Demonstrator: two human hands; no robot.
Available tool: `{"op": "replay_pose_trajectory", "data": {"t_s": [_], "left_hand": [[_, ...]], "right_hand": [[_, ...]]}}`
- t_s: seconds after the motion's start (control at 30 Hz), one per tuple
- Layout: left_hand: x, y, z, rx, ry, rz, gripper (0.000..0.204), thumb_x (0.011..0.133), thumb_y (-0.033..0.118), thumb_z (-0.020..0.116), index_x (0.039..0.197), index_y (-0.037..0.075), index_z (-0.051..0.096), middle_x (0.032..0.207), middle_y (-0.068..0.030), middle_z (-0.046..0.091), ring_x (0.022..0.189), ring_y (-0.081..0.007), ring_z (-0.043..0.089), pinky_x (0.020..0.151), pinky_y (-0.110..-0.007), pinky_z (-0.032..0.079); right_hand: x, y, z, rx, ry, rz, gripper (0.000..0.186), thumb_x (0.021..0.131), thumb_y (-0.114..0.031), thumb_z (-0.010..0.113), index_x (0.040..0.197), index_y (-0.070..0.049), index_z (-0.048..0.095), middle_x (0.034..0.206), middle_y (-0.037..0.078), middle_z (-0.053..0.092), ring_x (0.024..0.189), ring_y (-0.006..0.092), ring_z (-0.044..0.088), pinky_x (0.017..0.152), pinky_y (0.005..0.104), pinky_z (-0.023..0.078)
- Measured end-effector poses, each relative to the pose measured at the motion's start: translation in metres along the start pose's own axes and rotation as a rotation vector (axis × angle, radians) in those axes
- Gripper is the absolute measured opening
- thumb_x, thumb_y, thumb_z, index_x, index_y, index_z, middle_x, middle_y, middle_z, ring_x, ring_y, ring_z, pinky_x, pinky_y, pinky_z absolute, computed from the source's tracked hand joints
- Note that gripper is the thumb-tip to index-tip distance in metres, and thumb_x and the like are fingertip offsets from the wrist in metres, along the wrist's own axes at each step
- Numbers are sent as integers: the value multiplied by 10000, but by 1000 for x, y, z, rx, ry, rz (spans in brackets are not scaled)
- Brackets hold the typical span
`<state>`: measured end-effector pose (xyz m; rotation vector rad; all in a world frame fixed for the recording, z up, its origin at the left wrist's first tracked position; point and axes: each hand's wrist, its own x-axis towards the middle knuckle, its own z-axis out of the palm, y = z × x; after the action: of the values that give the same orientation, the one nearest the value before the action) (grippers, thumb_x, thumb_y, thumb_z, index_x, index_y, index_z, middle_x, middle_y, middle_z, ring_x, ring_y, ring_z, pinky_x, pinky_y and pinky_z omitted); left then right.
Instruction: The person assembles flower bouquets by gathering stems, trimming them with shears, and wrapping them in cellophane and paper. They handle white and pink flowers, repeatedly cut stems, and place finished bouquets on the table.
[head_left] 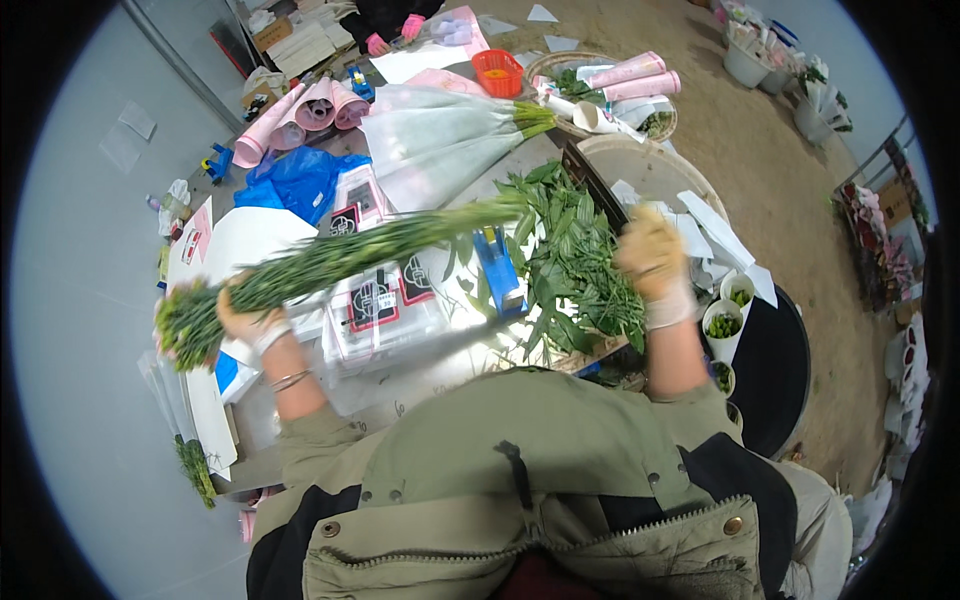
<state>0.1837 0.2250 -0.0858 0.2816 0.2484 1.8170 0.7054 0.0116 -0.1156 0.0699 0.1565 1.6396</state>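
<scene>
My left hand (250,318), with a white band at the wrist and a bracelet, is closed around a long bunch of flowers (370,252). The bunch lies slantwise over the table, its pinkish-green heads at the left and its stems pointing right. My right hand (652,255), in a tan glove, is raised beside a heap of cut green leaves (580,270); motion blurs its fingers. A blue tape dispenser (500,272) stands under the stem ends. Beneath the bunch are packs of clear printed sleeves (385,310) and white sheets (250,240).
A wrapped bouquet (430,135), a blue plastic bag (295,182) and pink paper rolls (315,108) lie farther back. A red basket (497,73) is near another person's pink-gloved hands (378,44). A black tub (775,370) stands at my right, beside white paper-wrapped bunches (724,322).
</scene>
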Motion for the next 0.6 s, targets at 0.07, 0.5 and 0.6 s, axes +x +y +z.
{"op": "replay_pose_trajectory", "data": {"t_s": [0.07,0.5,0.6], "left_hand": [[13,31,-4,99,13,112,140,840,201,564,856,62,577,808,-83,625,777,-226,614,791,-404,524],[-18,-42,-15,175,176,-133,258,897,307,567,972,67,627,927,-89,665,885,-277,638,853,-488,522],[-39,-64,-2,167,179,-189,217,899,276,592,988,82,631,945,-75,666,893,-245,642,859,-449,533]], "right_hand": [[-23,-73,13,-715,92,-643,426,1018,-201,430,607,-171,323,524,-68,287,427,51,339,426,205,317],[114,134,-40,-891,-67,-32,700,884,-466,661,1452,-197,352,1426,25,455,1280,207,438,1060,512,343],[103,180,-35,-769,-190,14,465,909,-344,679,1314,-210,492,1285,-19,547,1215,173,488,995,484,393]]}}
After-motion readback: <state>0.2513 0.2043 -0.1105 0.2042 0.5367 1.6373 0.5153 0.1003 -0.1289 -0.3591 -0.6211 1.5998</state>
